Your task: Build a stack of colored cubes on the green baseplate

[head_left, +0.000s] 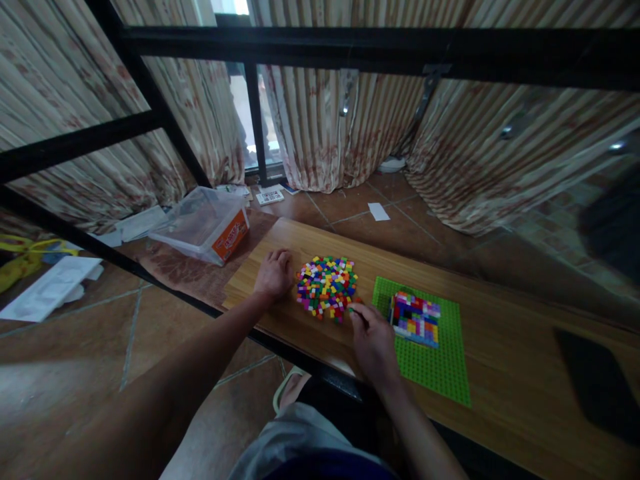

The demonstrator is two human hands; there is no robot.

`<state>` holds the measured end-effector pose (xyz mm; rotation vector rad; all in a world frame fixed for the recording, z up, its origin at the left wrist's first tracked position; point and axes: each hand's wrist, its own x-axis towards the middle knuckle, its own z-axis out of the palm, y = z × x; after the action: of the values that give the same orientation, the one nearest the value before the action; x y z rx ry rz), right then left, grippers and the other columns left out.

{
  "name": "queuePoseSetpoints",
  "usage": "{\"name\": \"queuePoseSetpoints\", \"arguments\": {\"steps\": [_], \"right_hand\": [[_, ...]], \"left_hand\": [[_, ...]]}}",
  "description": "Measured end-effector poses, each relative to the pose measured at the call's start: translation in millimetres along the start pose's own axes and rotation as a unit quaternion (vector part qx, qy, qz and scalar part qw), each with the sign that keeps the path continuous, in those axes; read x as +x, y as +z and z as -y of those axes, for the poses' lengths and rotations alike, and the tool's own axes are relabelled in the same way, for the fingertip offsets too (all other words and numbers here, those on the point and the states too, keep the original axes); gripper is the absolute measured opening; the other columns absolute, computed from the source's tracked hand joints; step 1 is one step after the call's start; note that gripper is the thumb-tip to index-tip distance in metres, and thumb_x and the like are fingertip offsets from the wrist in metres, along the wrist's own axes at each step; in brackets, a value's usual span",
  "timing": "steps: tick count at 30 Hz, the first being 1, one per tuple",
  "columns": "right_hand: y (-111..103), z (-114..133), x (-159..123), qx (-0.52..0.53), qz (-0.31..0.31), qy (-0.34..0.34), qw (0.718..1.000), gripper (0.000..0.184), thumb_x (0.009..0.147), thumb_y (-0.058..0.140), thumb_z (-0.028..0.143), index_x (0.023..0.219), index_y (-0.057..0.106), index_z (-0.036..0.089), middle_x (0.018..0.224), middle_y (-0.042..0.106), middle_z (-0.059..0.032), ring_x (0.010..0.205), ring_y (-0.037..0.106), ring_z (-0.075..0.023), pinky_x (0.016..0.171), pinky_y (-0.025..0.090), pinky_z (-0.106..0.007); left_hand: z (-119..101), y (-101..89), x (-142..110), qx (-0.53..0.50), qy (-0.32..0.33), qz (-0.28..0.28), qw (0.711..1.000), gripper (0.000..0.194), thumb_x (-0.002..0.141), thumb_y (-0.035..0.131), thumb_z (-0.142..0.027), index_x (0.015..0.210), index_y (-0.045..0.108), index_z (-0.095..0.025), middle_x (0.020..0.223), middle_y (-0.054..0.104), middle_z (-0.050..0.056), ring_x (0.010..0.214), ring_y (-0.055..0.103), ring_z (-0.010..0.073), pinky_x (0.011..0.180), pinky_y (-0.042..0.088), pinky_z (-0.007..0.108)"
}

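Dark blue cloth (pixel 330 467) lying nearest; small bricks being sorted or picked at the wooden tabletop

Beyond that cloth, grey fabric (pixel 295 433) is covering the person's lap, and a pale slipper (pixel 283 390) is showing below the table's near edge.

At the wooden tabletop (pixel 505 347), the right hand (pixel 374 340) is hovering over or resting on the near right fringe of the loose brick pile (pixel 327 285). Its thumb and forefinger are appearing close together; whether they are clamping a brick, the inspector cannot tell. The left hand (pixel 274 275) is resting on the wood just left of the pile, fingers loosely curled, with nothing visible in its grasp.

The pile is lying between the hands, its bricks mixed in colour. Right of it, the green studded baseplate (pixel 440 373) is carrying a multicoloured brick build (pixel 417 320), its top showing a dark recess. A flat black rectangular object (pixel 595 383) is lying well to the right.

In judgement, the work is standing at brick selection, with the build appearing incomplete. The next move would be calling for a secure fingertip pinch on one brick, then careful alignment over the build's studs.

Farther off, a clear plastic bin (pixel 197 223) is standing beyond the table's left end, and patterned curtains (pixel 320 133) are hanging behind.
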<state>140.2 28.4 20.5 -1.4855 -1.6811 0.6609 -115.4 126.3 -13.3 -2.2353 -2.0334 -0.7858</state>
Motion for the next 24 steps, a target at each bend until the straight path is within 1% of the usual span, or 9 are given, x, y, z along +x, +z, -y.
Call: {"name": "queuePoseSetpoints", "arguments": {"steps": [6,10,12,15,19,24], "right_hand": [[8.3,-14.4,4.9,-0.021,-0.052,0.001,0.998,0.031,0.092,0.046,0.032,0.099,0.074,0.020,0.097,0.073,-0.0099,0.090,0.066,-0.0228,0.084,0.051,-0.038],[11.8,-18.3,11.1,-0.028,-0.070,0.008,0.997,0.031,0.091,0.046,0.033,0.098,0.074,0.019,0.100,0.075,-0.0108,0.092,0.067,-0.0237,0.087,0.051,-0.039],[12.1,-17.7,13.6,-0.033,-0.065,0.006,0.997,0.031,0.091,0.047,0.033,0.098,0.074,0.019,0.102,0.075,-0.0103,0.094,0.068,-0.0236,0.088,0.051,-0.039],[12.6,-15.3,14.5,-0.050,-0.034,-0.003,0.998,0.029,0.091,0.048,0.032,0.100,0.073,0.021,0.101,0.075,-0.0087,0.093,0.068,-0.0225,0.087,0.050,-0.037],[15.9,-13.0,11.3,-0.100,-0.003,-0.023,0.995,0.028,0.092,0.048,0.031,0.101,0.073,0.022,0.100,0.073,-0.0083,0.093,0.066,-0.0221,0.086,0.049,-0.035],[19.8,-15.1,10.4,-0.127,0.001,-0.044,0.991,0.029,0.093,0.048,0.032,0.102,0.072,0.019,0.099,0.072,-0.0091,0.093,0.065,-0.0224,0.084,0.047,-0.034]], "left_hand": [[0.6,0.3,-0.2,0.001,0.001,-0.004,1.000,0.026,0.086,0.048,-0.013,0.107,0.064,-0.017,0.118,0.065,0.013,0.109,0.058,0.0279,0.101,0.048,0.044],[0.9,0.8,-1.4,-0.005,-0.001,-0.001,1.000,0.026,0.087,0.049,-0.013,0.108,0.063,-0.016,0.119,0.065,0.012,0.111,0.058,0.0278,0.101,0.048,0.044],[0.7,0.7,-1.6,-0.005,-0.003,-0.002,1.000,0.026,0.087,0.049,-0.013,0.108,0.063,-0.017,0.119,0.064,0.012,0.111,0.057,0.0278,0.101,0.048,0.044],[0.1,0.0,-1.1,-0.001,-0.003,0.001,1.000,0.026,0.087,0.048,-0.013,0.108,0.063,-0.016,0.119,0.064,0.013,0.111,0.057,0.0282,0.101,0.048,0.044],[-0.9,-1.0,-0.3,-0.004,0.000,0.004,1.000,0.024,0.087,0.048,-0.013,0.106,0.064,-0.016,0.117,0.065,0.013,0.110,0.057,0.0276,0.101,0.048,0.043],[-1.4,0.3,-1.0,-0.009,-0.003,-0.001,1.000,0.026,0.087,0.048,-0.013,0.108,0.064,-0.014,0.117,0.065,0.014,0.111,0.057,0.0271,0.102,0.047,0.042]]}}
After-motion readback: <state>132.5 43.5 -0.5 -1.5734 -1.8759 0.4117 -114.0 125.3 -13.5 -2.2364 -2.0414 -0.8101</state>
